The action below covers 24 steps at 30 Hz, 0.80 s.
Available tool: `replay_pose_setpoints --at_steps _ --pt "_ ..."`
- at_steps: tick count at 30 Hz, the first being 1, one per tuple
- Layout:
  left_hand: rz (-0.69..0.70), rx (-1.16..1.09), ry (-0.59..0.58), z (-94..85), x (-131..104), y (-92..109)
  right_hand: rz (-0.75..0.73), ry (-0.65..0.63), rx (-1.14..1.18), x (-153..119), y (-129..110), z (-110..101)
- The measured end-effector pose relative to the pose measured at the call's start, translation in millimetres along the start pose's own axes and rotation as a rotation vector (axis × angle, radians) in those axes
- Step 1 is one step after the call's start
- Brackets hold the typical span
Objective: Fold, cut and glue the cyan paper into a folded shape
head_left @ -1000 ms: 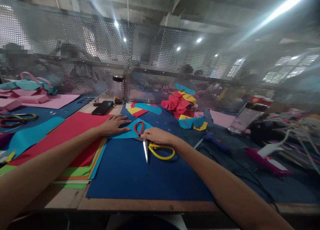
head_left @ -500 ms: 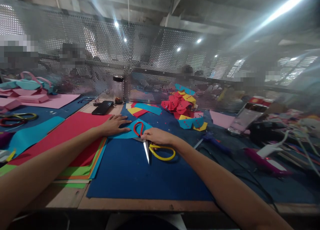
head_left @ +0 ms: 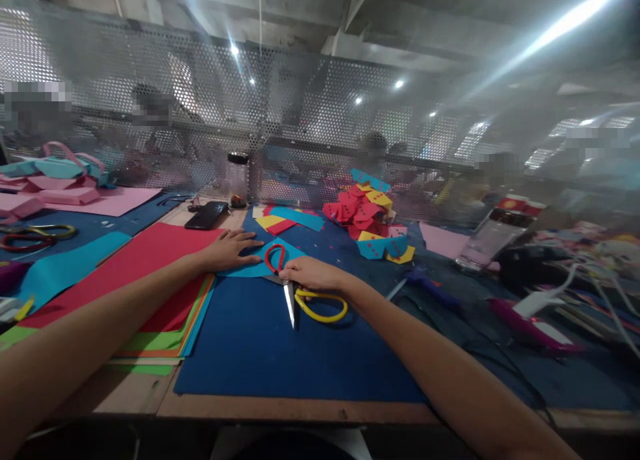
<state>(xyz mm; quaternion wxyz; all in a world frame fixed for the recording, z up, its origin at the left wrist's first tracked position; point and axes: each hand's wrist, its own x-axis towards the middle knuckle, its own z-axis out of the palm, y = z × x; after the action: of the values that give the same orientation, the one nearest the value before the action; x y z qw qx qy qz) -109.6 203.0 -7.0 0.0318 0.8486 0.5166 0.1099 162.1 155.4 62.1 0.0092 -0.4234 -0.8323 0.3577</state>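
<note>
Your left hand (head_left: pixel 231 248) lay palm down with its fingers spread, grasping nothing, across the upper end of the red sheet (head_left: pixel 145 253) and onto a light-blue paper piece (head_left: pixel 243 271). Your right hand (head_left: pixel 315 273) was closed around the scissors (head_left: pixel 289 307) near their pivot, its fingers outside both handle loops. The scissors were just to the right of your left hand, over the dark-blue mat (head_left: pixel 300 367); one blade pointed back toward you, the red loop stood over the light-blue piece, and the yellow loop sat below your right wrist. Whether the blade touched the mat, you could not tell from this view. Under the red sheet, green, orange and blue edges showed along its right side. Beyond your left hand were a black phone (head_left: pixel 207 215) and, just beside it, a clear jar (head_left: pixel 238 180) with a dark lid. Straight ahead lay red, yellow and blue paper strips (head_left: pixel 290 219), and to their right rose a heap of folded paper shapes (head_left: pixel 365 210), some dotted. Farther right were a blue tool (head_left: pixel 435 290) and a magenta-and-white device (head_left: pixel 533 323), both somewhat blurred. Well apart on your left, another pair of scissors (head_left: pixel 53 231) rested near pink and teal paper pieces (head_left: pixel 70 180).
</note>
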Motion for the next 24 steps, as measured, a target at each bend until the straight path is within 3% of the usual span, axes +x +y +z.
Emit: replay_pose_setpoints --at_steps 9,24 --pt "0.014 0.004 0.000 -3.8 -1.4 4.1 0.001 -0.032 0.082 0.3 -1.0 3.7" --pt "-0.005 -0.008 -0.043 -9.4 -3.6 7.3 -0.031 -0.002 0.021 2.0 -1.5 4.9"
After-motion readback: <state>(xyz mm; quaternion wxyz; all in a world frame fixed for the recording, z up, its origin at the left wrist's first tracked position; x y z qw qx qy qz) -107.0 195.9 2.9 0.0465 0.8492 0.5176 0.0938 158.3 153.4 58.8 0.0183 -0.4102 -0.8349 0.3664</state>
